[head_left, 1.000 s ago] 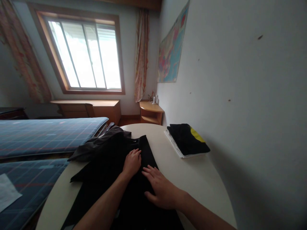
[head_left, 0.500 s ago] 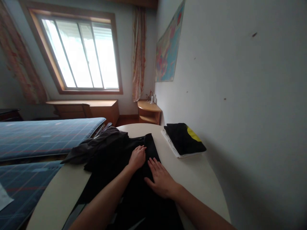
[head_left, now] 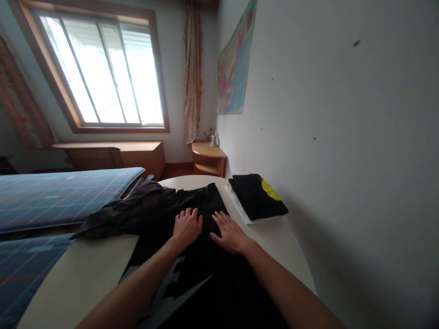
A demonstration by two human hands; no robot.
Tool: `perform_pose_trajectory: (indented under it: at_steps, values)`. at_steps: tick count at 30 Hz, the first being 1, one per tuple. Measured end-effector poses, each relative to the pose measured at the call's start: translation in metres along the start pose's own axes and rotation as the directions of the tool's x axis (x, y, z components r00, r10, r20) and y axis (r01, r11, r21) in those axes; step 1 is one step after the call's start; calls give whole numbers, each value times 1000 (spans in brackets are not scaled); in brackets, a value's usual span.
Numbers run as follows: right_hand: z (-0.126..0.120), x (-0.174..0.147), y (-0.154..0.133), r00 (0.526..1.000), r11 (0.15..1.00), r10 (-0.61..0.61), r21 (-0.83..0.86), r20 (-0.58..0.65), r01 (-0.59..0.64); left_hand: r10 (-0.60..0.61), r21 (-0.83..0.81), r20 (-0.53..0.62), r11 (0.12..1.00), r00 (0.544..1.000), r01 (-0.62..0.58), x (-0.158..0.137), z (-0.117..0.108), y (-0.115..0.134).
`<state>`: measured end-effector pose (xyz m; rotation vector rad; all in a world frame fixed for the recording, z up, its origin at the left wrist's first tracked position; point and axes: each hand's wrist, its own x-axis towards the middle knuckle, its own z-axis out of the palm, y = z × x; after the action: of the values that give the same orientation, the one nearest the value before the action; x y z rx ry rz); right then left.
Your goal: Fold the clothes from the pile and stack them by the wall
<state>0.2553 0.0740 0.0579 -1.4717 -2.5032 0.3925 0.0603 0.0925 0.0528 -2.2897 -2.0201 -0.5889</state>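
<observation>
A black shirt (head_left: 219, 283) with a large grey print lies spread over the round table, its near part running out of view at the bottom. My left hand (head_left: 187, 227) rests palm down on it, fingers apart and slightly bent. Beside it, my right hand (head_left: 229, 234) lies flat along the shirt's right side with the fingers spread. Neither hand grips the cloth. Beyond them, at the far end, a strip of the cloth lies folded over. Dark grey cloth (head_left: 120, 214) is bunched at the left, touching the black shirt.
A folded black garment with a yellow patch (head_left: 270, 189) lies on white cloth at the right of the cream table (head_left: 78, 274). Blue plaid mattresses (head_left: 72, 194) stand left. The wall (head_left: 360, 192) borders the right side. A corner shelf (head_left: 209, 151) is behind.
My left hand has shifted left and its fingers have spread from a more closed pose. More of the grey print shows. The dark grey cloth reaches further left, and the whole view has shifted slightly.
</observation>
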Motion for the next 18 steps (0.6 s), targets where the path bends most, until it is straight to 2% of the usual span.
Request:
perform_pose_trajectory:
  at_steps: [5,9,13,16,18]
  values:
    - [0,15,9,1000,998,-28,-62,11,29,-39,107,139,994,989,24,-9,8,-10]
    - [-8,16,10,998,989,-18,-145,-58,9,-23,118,113,993,993,9,3,15,-17]
    - [-27,-5,3,989,989,-1,-147,-148,-21,-11,114,58,993,998,4,12,13,-19]
    - [-43,-32,-3,994,985,65,-152,-88,-78,23,107,14,994,1000,-24,12,4,-12]
    - [-53,-51,-5,992,981,125,-146,-12,-125,94,92,4,991,996,-94,7,-4,-3]
